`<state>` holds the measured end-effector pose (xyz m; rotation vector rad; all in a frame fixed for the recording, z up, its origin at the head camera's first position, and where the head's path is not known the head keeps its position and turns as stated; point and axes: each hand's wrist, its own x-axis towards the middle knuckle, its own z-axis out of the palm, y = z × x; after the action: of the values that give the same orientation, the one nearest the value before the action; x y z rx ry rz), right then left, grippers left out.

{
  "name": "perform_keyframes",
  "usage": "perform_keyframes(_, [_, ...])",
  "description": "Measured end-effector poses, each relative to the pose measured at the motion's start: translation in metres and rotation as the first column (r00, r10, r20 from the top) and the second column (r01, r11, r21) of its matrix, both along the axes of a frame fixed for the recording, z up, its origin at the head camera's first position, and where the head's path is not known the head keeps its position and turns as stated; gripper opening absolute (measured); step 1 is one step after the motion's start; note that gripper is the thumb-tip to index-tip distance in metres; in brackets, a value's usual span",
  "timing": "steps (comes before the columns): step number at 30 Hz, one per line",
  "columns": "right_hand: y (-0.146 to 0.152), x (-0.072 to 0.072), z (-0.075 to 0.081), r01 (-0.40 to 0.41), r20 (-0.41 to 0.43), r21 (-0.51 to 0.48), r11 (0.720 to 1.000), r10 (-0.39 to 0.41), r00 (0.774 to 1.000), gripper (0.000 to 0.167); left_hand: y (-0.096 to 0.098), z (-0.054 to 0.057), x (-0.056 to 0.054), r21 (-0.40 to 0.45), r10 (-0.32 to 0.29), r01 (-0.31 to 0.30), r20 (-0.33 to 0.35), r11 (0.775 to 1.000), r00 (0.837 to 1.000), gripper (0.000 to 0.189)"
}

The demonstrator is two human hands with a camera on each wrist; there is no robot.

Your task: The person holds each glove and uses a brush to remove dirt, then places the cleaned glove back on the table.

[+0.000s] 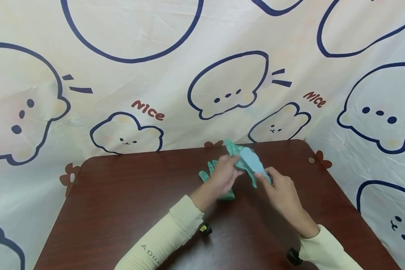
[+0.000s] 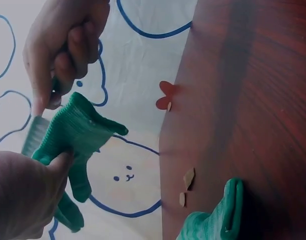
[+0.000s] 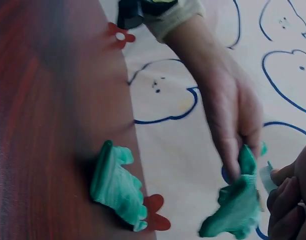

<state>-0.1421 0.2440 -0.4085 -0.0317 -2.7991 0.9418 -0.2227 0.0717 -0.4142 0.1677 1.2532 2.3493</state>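
My left hand [image 1: 225, 174] grips a green knitted glove [image 2: 75, 130] by pinching it between thumb and fingers, holding it above the table with several glove fingers hanging down. In my right hand [image 1: 281, 189] is a light blue brush [image 1: 252, 161], its flat pale head lying against the glove. Ridges like bristles show on the brush [image 2: 35, 135] in the left wrist view, though the fingers hide its handle. A second green glove [image 3: 118, 185] lies on the table beside my left hand, partly covered by that forearm in the head view.
The dark brown wooden table [image 1: 138, 206] has rounded far corners. A white cloth [image 1: 175, 131] printed with cartoon figures hangs behind it and at its sides. Dark straps with small devices, such as the black one [image 1: 294, 257], sit at both sleeves.
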Motion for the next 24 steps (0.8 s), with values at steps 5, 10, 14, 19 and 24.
perform_keyframes(5, [-0.001, -0.002, -0.004, -0.003, -0.014, 0.038, 0.999, 0.003, 1.0, 0.048, -0.002, -0.001, -0.001, -0.03, -0.014, 0.014, -0.003, 0.999, 1.0, 0.055])
perform_keyframes(10, [0.003, -0.006, -0.005, 0.023, -0.009, 0.059, 0.998, -0.022, 1.0, 0.052, 0.001, -0.005, -0.001, -0.048, -0.005, 0.006, 0.02, 0.999, 1.0, 0.06])
perform_keyframes(14, [0.007, -0.009, -0.008, 0.049, 0.012, 0.075, 0.996, -0.051, 0.999, 0.056, 0.005, -0.007, 0.0, -0.061, 0.005, -0.002, 0.047, 0.998, 0.999, 0.065])
perform_keyframes(19, [0.017, -0.017, -0.011, 0.085, 0.012, 0.089, 0.992, -0.086, 0.996, 0.056, 0.006, -0.007, 0.001, -0.075, -0.014, 0.017, 0.042, 0.997, 0.999, 0.064])
perform_keyframes(24, [0.03, -0.026, -0.018, 0.117, 0.016, 0.089, 0.989, -0.119, 0.993, 0.057, 0.005, -0.011, 0.002, -0.091, -0.013, 0.015, 0.015, 0.996, 1.0, 0.067])
